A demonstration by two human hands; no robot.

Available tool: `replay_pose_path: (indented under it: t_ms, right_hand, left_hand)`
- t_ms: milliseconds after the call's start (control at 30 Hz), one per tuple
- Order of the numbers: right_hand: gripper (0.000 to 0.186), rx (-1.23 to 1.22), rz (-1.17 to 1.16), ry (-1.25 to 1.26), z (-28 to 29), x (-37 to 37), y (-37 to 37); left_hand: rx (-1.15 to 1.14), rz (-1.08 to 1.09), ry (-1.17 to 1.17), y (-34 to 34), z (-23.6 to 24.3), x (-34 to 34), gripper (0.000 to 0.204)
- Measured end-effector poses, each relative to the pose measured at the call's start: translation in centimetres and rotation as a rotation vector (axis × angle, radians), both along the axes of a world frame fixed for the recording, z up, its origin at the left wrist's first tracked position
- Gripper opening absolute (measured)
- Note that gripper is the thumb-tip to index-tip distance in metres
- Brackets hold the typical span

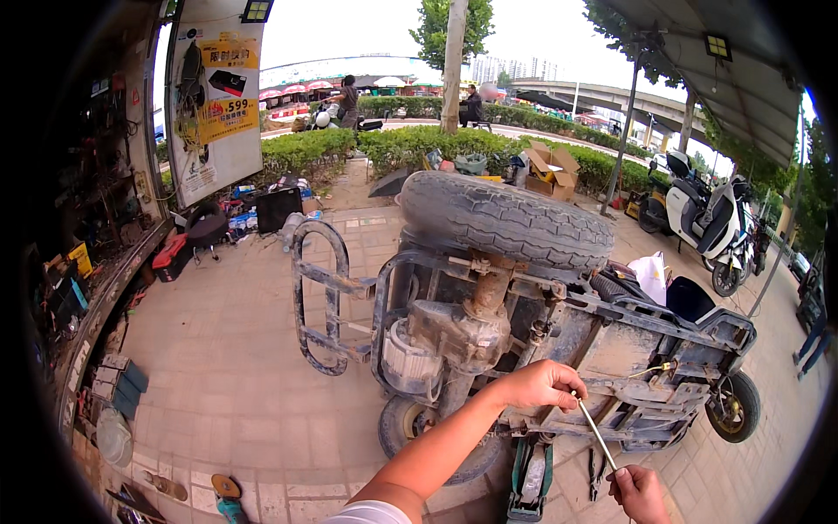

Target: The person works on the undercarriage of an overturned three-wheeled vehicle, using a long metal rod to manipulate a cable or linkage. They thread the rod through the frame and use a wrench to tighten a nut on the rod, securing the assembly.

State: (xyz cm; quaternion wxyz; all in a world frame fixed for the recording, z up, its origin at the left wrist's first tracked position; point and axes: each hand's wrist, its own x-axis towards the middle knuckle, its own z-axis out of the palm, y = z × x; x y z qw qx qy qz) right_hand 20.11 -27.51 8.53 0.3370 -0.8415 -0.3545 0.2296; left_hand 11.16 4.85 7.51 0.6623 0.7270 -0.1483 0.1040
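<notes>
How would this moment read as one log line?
left hand: holding upper end of thin pale rod | right hand: holding it lower down | three-wheeled vehicle: on its side

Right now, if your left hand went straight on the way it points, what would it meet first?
Most likely the tipped-over vehicle's underside, which shows beyond the left hand in that line; depth is unclear, so the gap can't be judged.
</notes>
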Motion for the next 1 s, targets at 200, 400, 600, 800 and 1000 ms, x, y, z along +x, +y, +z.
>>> replay_pose_path:
  t_ms: [200,400,600,800,1000]
  right_hand:
    - [0.029,0.216,-0.033,0.096,-1.2,0.0,-0.2]
    - [0.025,0.299,0.066,-0.033,-1.9,0.6,-0.4]
    - [0.025,0.226,-0.046,0.217,-1.8,-0.1,0.0]
    - [0.028,0.210,-0.002,0.132,-1.5,-0.3,-0.2]
    - [0.025,0.264,-0.070,0.216,-1.3,-0.5,0.2]
  left_hand:
    - [0.032,0.052,0.027,0.0,0.0,0.1,0.023]
    - [0.035,0.020,0.015,0.1,0.4,-0.3,0.024]
    - [0.044,0.028,0.036,-0.2,0.9,-0.6,0.022]
    - [0.088,0.066,-0.093,-0.7,1.0,-0.3,0.020]
    - [0.056,0.038,-0.012,-0.5,1.1,-0.5,0.022]
